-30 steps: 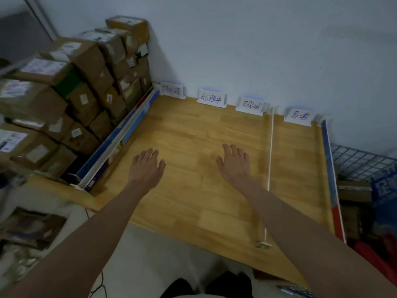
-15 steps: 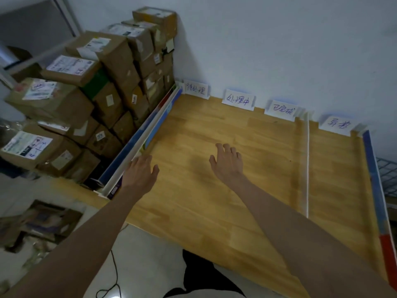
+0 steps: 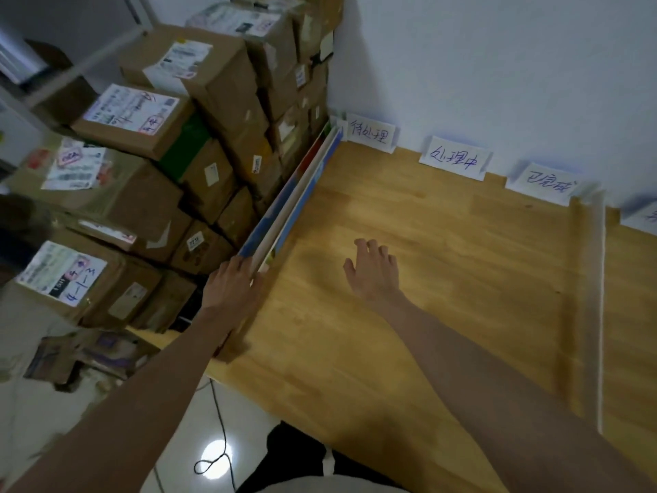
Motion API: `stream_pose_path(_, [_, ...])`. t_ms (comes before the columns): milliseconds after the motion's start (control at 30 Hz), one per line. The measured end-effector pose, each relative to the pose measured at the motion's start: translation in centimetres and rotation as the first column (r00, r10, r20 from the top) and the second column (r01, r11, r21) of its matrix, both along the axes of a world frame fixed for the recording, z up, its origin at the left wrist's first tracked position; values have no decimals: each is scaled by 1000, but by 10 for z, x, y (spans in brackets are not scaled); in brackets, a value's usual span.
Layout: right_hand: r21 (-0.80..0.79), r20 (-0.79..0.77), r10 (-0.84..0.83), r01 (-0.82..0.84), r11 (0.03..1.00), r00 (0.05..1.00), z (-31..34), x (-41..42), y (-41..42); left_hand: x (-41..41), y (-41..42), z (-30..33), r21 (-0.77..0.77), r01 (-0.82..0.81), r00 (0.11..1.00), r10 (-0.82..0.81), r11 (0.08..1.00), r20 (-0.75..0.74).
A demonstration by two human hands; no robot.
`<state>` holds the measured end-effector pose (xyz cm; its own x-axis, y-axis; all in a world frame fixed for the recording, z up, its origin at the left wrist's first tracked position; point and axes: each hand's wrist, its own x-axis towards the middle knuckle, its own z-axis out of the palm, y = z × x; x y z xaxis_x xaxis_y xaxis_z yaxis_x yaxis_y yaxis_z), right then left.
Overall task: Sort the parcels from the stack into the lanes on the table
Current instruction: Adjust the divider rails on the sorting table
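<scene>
Parcel stack (image 3: 170,165) off surface (image 3: 444,279), left of edge barrier (image 3: 295,201). Left hand (image 3: 231,282) at barrier's near end, nearer stack, fingers loosely extended, holding nothing. Right hand (image 3: 373,272) flat over wood, spread, empty.

The fourth lane label (image 3: 641,218) is cut by the right edge, its writing unreadable. The parcel stack (image 3: 199,144) runs off the top and left edges. Left hand (image 3: 231,284) fingers are hidden behind the side board (image 3: 295,193). Shipping labels are blurred.
</scene>
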<state>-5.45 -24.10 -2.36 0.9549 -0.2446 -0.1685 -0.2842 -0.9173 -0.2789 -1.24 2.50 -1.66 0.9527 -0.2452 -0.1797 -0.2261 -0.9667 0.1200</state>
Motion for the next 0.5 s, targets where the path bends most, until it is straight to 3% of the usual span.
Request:
stream_pose_path(300, [63, -69, -69, 73, 995, 995, -20, 63, 56, 52, 21, -31, -30, 18, 991, -21, 999, -135])
stream_pose_path(500, [185, -194, -81, 117, 976, 978, -39, 101, 108, 72, 40, -63, -33, 62, 976, -67, 998, -206])
